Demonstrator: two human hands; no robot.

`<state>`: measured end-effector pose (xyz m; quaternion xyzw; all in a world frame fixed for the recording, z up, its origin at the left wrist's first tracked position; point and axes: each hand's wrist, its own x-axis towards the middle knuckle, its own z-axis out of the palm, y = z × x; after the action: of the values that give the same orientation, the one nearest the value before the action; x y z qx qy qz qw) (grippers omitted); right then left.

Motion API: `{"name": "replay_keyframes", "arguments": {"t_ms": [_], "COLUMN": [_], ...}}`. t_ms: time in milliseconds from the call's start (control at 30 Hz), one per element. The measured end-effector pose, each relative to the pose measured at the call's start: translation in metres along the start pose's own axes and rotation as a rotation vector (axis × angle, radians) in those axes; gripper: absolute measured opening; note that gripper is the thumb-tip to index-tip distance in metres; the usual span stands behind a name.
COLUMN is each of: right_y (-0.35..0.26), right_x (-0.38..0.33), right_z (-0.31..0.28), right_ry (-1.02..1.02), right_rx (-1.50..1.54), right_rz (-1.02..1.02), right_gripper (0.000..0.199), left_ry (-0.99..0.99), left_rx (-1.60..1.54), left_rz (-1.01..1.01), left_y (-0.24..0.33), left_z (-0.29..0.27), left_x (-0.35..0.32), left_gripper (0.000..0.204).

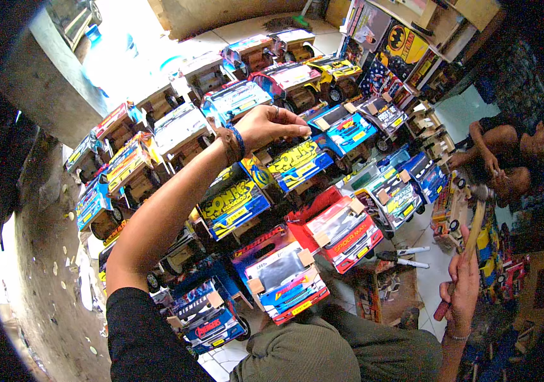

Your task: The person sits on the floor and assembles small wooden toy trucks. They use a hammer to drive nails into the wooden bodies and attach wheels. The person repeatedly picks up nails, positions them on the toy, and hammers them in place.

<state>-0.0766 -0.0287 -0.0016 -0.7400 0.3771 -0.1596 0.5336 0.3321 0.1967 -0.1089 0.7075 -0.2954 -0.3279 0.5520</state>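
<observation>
My left hand [269,130] reaches out over rows of colourful wooden toy trucks, its thumb and fingers pinched together. Whatever sits between those fingertips is too small to make out. They are at the rear edge of a blue toy truck [346,132] with a dark windscreen; just nearer stands a blue toy truck with yellow lettering [300,164]. Down at the right, my right hand [460,290] is closed around a hammer [474,232], which has a wooden handle with a red end and a metal head pointing up and away.
A red toy truck [343,234] and a blue-and-white one [285,283] stand close before my knees. Markers [412,256] lie on the tiles. Another person [501,149] sits at the right. Printed panels [402,48] are stacked at the far right.
</observation>
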Motion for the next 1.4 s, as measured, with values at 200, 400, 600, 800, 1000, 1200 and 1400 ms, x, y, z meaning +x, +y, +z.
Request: {"name": "replay_keyframes", "arguments": {"t_ms": [200, 400, 600, 800, 1000, 1200, 1400], "right_y": [-0.044, -0.059, -0.052, -0.044, -0.038, -0.036, -0.038], "right_x": [0.027, 0.061, 0.088, 0.096, 0.1, 0.099, 0.097], "right_z": [0.048, 0.101, 0.14, 0.154, 0.157, 0.156, 0.163], "right_ry": [-0.146, -0.352, -0.433, -0.418, -0.412, -0.456, -0.414], "right_rx": [-0.095, -0.184, -0.559, -0.577, -0.559, -0.63, -0.618], "right_rz": [-0.089, -0.263, -0.602, -0.827, -0.851, -0.762, -0.818], "right_gripper": [0.044, 0.032, 0.034, 0.05, 0.053, 0.056, 0.054], "left_ry": [-0.017, 0.006, -0.021, 0.002, 0.003, -0.005, -0.002], "left_rx": [-0.048, -0.019, -0.038, -0.007, 0.002, -0.002, -0.003], "left_rz": [0.0, 0.001, 0.02, -0.022, 0.022, 0.024, 0.029], "left_y": [0.0, 0.003, 0.002, -0.002, -0.003, -0.006, -0.006], "left_z": [0.0, 0.001, -0.001, -0.002, -0.001, -0.002, -0.003], "left_x": [-0.002, -0.005, -0.003, -0.002, 0.0, 0.002, 0.002], "left_gripper": [0.036, 0.035, 0.034, 0.035, 0.035, 0.035, 0.034]}}
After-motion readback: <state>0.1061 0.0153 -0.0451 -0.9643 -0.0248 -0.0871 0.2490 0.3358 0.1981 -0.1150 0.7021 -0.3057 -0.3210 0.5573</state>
